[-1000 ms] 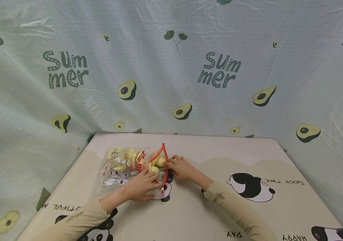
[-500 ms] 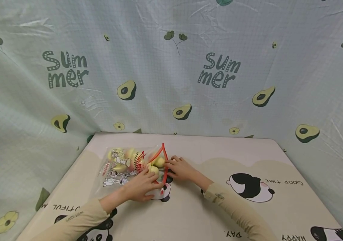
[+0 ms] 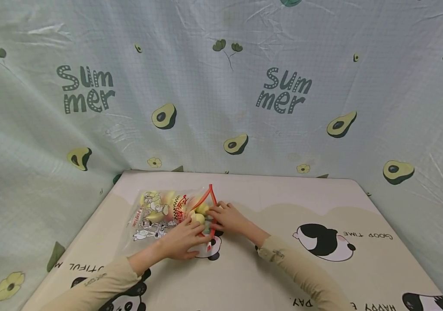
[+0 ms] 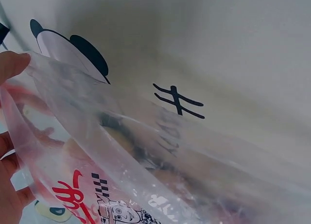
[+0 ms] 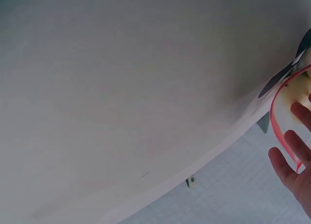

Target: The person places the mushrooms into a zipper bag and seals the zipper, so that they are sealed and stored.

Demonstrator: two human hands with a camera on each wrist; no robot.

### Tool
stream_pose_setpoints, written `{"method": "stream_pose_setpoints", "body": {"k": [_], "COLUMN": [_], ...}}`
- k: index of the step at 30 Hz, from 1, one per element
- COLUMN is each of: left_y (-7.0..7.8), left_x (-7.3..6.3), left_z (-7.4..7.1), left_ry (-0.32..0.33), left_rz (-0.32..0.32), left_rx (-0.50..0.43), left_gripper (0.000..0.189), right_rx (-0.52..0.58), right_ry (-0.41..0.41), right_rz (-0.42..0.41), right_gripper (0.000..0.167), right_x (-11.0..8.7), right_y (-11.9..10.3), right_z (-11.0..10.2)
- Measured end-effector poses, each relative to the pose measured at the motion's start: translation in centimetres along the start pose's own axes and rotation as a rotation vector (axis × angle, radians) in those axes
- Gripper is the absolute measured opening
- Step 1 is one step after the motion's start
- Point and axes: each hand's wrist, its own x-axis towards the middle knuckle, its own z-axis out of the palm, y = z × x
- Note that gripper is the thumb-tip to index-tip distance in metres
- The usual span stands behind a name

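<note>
A clear zip bag (image 3: 135, 233) with a red zip strip and printed cartoon figures lies at the left of the table, its mouth facing right. Several yellow, rounded fruit-like pieces (image 3: 198, 218) are inside, some near the mouth. My left hand (image 3: 184, 240) holds the near edge of the mouth. In the left wrist view its thumb (image 4: 17, 64) presses the plastic, fingers spread below. At the far side of the mouth is my right hand (image 3: 232, 219), fingertips at the opening by the yellow pieces. Its fingers look extended beside the red strip (image 5: 275, 121) in the right wrist view.
The table (image 3: 268, 272) has a pale cover printed with dogs, pandas and words. Behind and on both sides hangs an avocado-print curtain (image 3: 202, 77), close to the table's back edge.
My right hand has moved slightly left, its fingers now over the bag's mouth and the pieces there. The left hand and the bag stay nearly where they were.
</note>
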Motion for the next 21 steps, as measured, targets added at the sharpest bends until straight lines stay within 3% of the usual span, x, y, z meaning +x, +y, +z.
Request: {"method": "stream_pose_setpoints", "body": {"k": [11, 21], "left_y": [-0.01, -0.08], "left_x": [-0.23, -0.13], "left_z": [-0.18, 0.03], "left_ry": [0.002, 0.013], "left_rz": [-0.012, -0.022], "left_rx": [-0.016, -0.035], "left_gripper": [0.051, 0.052], "right_rx": [-0.107, -0.114], "right_ry": [-0.002, -0.002], "right_rz": [-0.051, -0.071], "right_gripper": [0.057, 0.061], "right_x": [0.43, 0.73], "right_y": [-0.26, -0.34], "right_z": [0.25, 0.34]}}
